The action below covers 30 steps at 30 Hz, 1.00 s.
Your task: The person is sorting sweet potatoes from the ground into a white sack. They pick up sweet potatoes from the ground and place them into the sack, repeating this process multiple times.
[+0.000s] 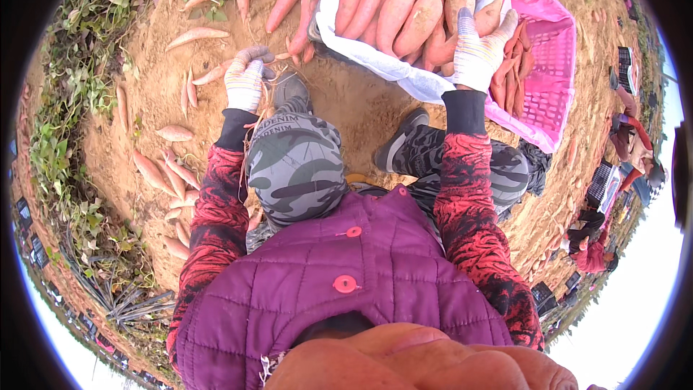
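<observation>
Bare sandy-brown soil point(361, 112) is seen pretty much everywhere, dry and crumbly, lit by plain daylight with no hard shadows. To the left of that dirt patch, a strip of green vines point(65, 130) and leafy weeds is spread along the edge, with dried stalks point(133, 303) piled lower down beside it. Loose sweet potatoes point(170, 173) are scattered between the vines and the open soil. Over on the right of the dirt, dark crates point(600, 184) are lined up in a row, and other people point(635, 141) are spotted crouched near them. Pale sky point(635, 303) is visible past the crates.
</observation>
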Motion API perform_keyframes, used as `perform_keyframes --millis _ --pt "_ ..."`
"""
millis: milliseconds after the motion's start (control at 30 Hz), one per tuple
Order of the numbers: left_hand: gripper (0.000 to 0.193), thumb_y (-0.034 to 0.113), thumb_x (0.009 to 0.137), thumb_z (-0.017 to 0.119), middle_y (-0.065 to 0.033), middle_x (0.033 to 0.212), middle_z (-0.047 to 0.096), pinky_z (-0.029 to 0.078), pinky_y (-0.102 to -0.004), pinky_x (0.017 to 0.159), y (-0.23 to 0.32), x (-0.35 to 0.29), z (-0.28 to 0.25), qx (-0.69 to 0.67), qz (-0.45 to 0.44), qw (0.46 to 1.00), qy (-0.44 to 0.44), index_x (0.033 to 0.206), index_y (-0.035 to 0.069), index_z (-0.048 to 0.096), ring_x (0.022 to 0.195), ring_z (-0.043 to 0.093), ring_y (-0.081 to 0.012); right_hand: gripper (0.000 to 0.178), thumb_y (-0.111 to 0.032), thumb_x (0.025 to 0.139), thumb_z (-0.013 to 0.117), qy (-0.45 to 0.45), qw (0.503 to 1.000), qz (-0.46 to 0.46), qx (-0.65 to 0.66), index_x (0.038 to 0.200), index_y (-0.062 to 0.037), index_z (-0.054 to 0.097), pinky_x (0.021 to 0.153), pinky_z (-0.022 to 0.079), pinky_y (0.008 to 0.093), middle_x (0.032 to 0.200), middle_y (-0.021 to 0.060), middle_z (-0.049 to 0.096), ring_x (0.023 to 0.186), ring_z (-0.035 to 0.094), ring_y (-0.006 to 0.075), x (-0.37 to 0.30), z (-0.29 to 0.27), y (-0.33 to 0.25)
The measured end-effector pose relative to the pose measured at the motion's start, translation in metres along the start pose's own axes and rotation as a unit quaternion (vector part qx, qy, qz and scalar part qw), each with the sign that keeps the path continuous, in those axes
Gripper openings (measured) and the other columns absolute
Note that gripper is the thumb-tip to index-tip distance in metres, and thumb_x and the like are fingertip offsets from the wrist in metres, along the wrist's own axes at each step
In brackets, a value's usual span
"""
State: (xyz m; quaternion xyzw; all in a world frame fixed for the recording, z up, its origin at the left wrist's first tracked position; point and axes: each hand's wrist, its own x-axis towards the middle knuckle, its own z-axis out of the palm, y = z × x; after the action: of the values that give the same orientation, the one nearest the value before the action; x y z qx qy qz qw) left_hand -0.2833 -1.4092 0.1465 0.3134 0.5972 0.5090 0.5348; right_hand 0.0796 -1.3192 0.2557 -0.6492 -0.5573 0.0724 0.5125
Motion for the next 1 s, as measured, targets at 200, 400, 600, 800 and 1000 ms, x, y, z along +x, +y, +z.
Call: perform_keyframes --millis 200,400,600,800,1000 --pt "0.019 0.005 0.093 0.056 -0.0074 0.084 0.069 0.045 -0.0280 0.052 -0.098 0.021 -0.078 0.237 0.018 0.970 0.056 0.108 0.007 0.068 0.060 0.057 -0.0114 0.060 -0.046 0.097 0.049 -0.357 0.885 0.127 -0.271 0.149 -0.0213 0.036 0.097 0.045 0.0467 0.120 0.0268 0.063 0.110 0.061 0.0445 -0.011 0.017 0.055" --pt "0.020 0.018 0.090 0.064 -0.0144 0.076 0.068 0.050 -0.0390 0.070 -0.104 0.029 -0.105 0.537 0.017 0.842 -0.039 0.106 0.007 0.070 0.073 0.066 -0.0283 0.070 -0.049 0.096 0.048 -0.474 0.846 0.064 -0.234 0.151 -0.0108 0.031 0.107 0.038 0.0422 0.131 0.0280 0.056 0.125 0.052 0.0432 0.034 0.020 0.106" --pt "0.094 0.048 0.074 0.084 -0.0222 0.124 0.060 0.051 -0.0352 0.087 0.035 0.076 -0.111 0.300 0.131 0.922 0.209 0.143 0.001 0.042 0.110 0.061 -0.0299 0.059 -0.027 0.094 0.063 -0.507 0.857 -0.006 -0.093 0.145 -0.0041 0.043 0.090 0.050 0.0377 0.114 0.0227 0.065 0.102 0.063 0.0320 0.075 -0.032 0.105" --pt "0.074 0.048 0.083 0.073 -0.0202 0.145 0.049 0.033 -0.0337 0.111 0.101 0.023 -0.215 0.343 -0.055 0.904 0.248 0.138 0.002 0.053 0.139 0.039 -0.0258 0.037 -0.039 0.092 0.059 -0.615 0.747 -0.150 -0.203 0.104 -0.0059 0.071 0.081 0.051 0.0439 0.092 0.0234 0.068 0.088 0.066 0.0398 0.012 -0.044 0.037" --pt "0.030 0.029 0.083 0.070 -0.0087 0.077 0.069 0.047 -0.0313 0.059 -0.061 -0.173 -0.249 0.410 -0.182 0.871 0.199 0.101 0.005 0.070 0.063 0.060 -0.0213 0.023 -0.026 0.087 0.064 -0.621 0.690 -0.317 -0.194 0.089 -0.0023 0.064 0.076 0.048 0.0479 0.087 0.0232 0.065 0.085 0.063 0.0405 -0.027 -0.004 -0.021"
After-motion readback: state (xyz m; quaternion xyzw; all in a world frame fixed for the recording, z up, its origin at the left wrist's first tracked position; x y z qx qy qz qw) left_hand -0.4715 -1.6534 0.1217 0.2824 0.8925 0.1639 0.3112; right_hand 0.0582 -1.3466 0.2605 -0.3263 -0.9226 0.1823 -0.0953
